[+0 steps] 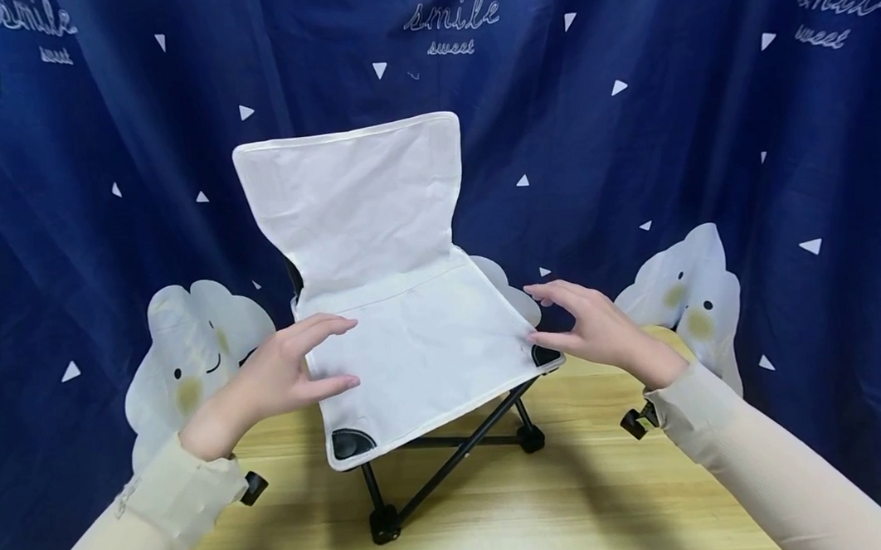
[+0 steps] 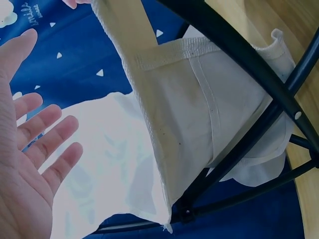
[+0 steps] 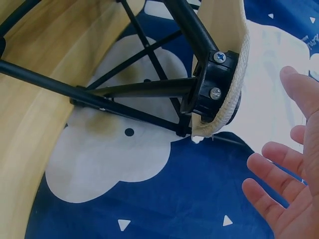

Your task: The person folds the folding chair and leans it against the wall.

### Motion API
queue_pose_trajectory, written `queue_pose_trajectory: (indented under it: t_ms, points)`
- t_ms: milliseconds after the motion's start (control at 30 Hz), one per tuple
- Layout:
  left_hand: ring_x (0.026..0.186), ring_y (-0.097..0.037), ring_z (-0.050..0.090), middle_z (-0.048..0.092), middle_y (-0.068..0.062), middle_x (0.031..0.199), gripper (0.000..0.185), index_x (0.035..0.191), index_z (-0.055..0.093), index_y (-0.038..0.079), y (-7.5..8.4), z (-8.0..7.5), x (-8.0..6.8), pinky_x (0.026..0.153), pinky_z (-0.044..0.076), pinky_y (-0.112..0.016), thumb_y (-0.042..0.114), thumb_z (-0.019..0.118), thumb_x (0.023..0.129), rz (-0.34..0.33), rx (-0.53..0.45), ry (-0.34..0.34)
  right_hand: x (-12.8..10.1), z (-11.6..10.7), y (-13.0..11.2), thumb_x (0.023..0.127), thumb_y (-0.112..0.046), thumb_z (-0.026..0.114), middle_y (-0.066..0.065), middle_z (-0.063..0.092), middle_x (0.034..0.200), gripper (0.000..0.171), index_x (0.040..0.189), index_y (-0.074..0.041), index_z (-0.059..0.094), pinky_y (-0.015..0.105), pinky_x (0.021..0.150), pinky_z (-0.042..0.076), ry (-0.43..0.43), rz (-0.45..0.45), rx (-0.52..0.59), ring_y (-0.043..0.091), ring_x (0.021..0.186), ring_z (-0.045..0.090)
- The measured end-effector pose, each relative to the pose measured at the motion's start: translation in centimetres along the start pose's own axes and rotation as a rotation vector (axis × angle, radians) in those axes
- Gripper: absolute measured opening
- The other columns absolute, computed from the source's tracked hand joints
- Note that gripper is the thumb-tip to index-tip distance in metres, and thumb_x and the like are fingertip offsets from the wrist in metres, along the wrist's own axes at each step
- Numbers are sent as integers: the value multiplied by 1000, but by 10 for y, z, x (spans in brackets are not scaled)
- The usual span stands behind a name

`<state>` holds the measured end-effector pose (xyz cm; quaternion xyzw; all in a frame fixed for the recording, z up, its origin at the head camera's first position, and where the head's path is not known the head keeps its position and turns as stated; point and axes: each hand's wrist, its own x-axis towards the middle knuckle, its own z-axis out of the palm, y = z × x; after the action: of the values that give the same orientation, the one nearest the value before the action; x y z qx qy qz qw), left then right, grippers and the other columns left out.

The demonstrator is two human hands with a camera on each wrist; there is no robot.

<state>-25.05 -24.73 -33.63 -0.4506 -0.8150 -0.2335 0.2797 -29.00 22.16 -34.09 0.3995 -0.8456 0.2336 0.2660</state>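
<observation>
A small folding chair (image 1: 414,334) with a white fabric seat and backrest stands unfolded on a wooden tabletop, its front turned toward me. Black patches cover the seat's front corners, and black crossed tubes (image 1: 468,448) carry it. My left hand (image 1: 284,374) is held beside the seat's left edge, fingers spread and holding nothing. At the opposite edge, near the front corner, my right hand (image 1: 588,321) hovers with thumb and fingers apart. The right wrist view shows a screwed black corner bracket (image 3: 215,82) under the seat. A cloth pocket (image 2: 189,99) hangs beneath the seat in the left wrist view.
The light wooden tabletop (image 1: 593,466) extends under the chair and in front of it. Behind hangs a dark blue curtain (image 1: 592,176) with white triangles, lettering and cloud faces. Small black camera mounts (image 1: 253,488) stick out from the wrists.
</observation>
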Motion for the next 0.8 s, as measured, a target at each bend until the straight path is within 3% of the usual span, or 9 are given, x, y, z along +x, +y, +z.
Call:
queue_pose_trajectory:
  t_ms: [200,467,633,800]
  points:
    - [109,-26,73,75,-8,127,62,136,70,5,6,1,-2,107,45,-9,51,81,97,25,-11,0,-6,0,2,80,-16,98,11,78,123,62,134,-3,72,39,71,62,17,-4,4,28,99,73]
    - [101,-20,72,74,-2,122,60,137,70,8,11,3,-5,94,53,-19,46,86,94,42,6,-20,-11,1,1,79,-14,98,9,78,122,62,134,-5,72,38,73,63,18,-16,0,25,99,73]
    - [92,-17,71,74,-1,121,59,138,69,9,15,2,-8,78,55,-28,47,85,95,32,-4,-35,-12,1,0,77,-14,98,9,78,121,63,134,-5,72,41,76,63,24,-37,0,22,99,73]
    - [91,-18,72,75,-1,120,60,137,70,10,17,0,-9,78,55,-28,50,83,96,39,-4,-29,-13,1,0,76,-13,99,9,79,118,63,132,-4,72,44,78,63,36,-62,2,22,97,72]
